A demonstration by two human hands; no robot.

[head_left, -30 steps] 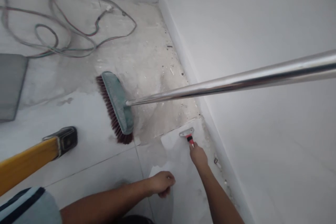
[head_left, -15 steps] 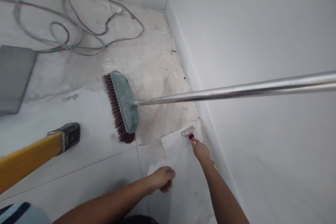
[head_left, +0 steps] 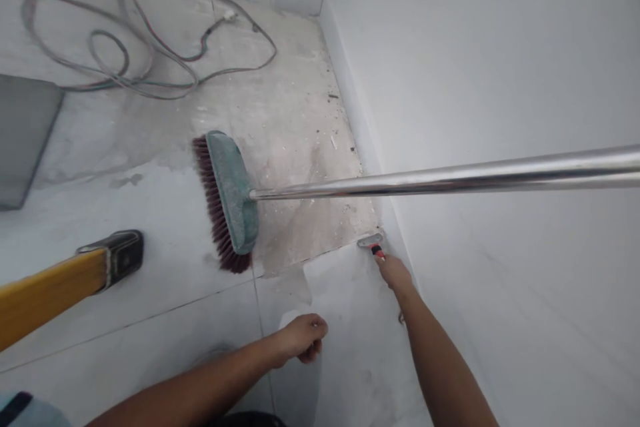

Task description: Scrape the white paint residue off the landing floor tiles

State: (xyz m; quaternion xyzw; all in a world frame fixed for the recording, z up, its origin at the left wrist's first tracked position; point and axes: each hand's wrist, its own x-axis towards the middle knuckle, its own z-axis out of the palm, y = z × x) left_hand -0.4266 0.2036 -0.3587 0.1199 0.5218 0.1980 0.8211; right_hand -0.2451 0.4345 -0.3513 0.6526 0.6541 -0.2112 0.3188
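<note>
Right hand (head_left: 396,273): closed around the red handle of a scraper (head_left: 370,241), the blade at the floor (head_left: 280,107) near its edge along the baseboard (head_left: 350,87), close to a tile joint. Left hand (head_left: 305,337): loosely curled over the floor, well apart from the scraper; no object shows in it, though the inside of the fist is hidden.

Progress, as judged: partial. On the near side of the joint, a broad pale patch appears scraped, with duller smears beside it. Beyond the joint, towards the far corner, the floor carries a brownish-grey film, with loose crumbs along the baseboard edge; that section appears unfinished. A broom (head_left: 233,193) has its head there, its handle crossing above.
</note>
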